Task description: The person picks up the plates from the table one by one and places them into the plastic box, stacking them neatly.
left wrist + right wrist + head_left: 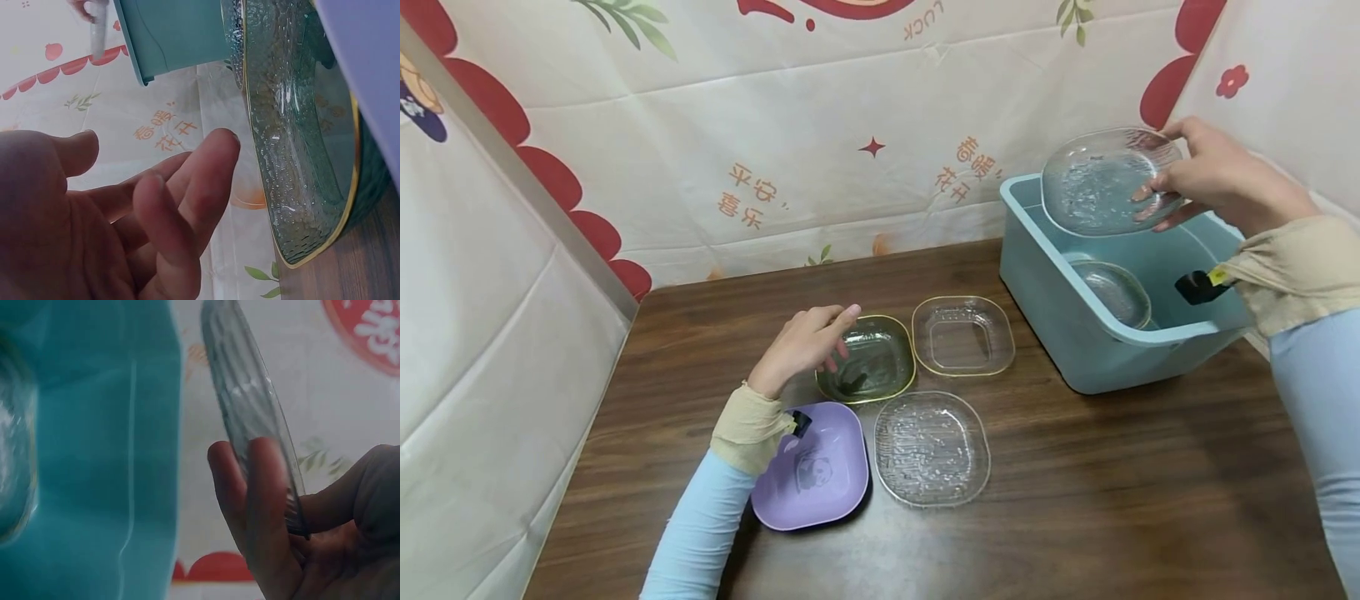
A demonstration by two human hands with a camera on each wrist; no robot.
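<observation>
Above the blue-green tub, my right hand grips a clear textured plate by its right edge. The right wrist view shows this plate edge-on, pinched between thumb and fingers. Another glass dish leans inside the tub. My left hand hovers by the dark green, gold-rimmed dish, fingers loosely bent and holding nothing. In the left wrist view the green dish stands just beyond those fingers. Below the left wrist lies a purple dish with a panda picture.
Right of the green dish sits a clear gold-rimmed dish. A clear textured plate lies beside the purple dish. Behind the wooden table hangs a white printed cloth, which also covers the sides.
</observation>
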